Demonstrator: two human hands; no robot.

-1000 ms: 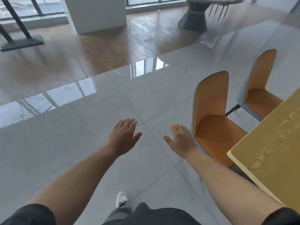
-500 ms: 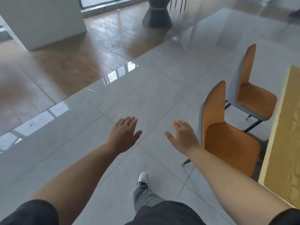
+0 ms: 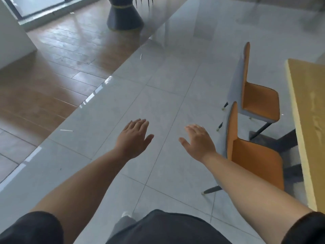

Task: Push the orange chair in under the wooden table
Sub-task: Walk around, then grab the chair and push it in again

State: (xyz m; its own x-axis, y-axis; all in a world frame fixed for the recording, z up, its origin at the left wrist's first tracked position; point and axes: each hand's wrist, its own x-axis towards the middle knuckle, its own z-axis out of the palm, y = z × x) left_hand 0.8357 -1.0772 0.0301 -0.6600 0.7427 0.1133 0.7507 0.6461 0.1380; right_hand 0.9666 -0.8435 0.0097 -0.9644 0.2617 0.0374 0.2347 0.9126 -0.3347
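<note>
Two orange chairs with grey backs stand side by side at the right, facing the wooden table (image 3: pixel 304 110), whose yellow top runs along the right edge. The near orange chair (image 3: pixel 255 161) has its seat pulled out from the table. The far orange chair (image 3: pixel 258 101) stands beyond it. My right hand (image 3: pixel 197 141) hovers open, palm down, just left of the near chair's backrest and apart from it. My left hand (image 3: pixel 135 136) is open too, further left over the grey tiles. Neither hand holds anything.
Grey floor tiles spread ahead and to the left, meeting a wooden floor (image 3: pixel 52 71) at the upper left. A dark round table base (image 3: pixel 124 16) stands at the far end. A white block (image 3: pixel 12 43) sits at the left edge. My foot (image 3: pixel 125 214) shows below.
The view has swung round, so the chairs now appear side-on and closer to the right edge. Both hands stay open and held out in front, the right one nearer the near chair's back.
</note>
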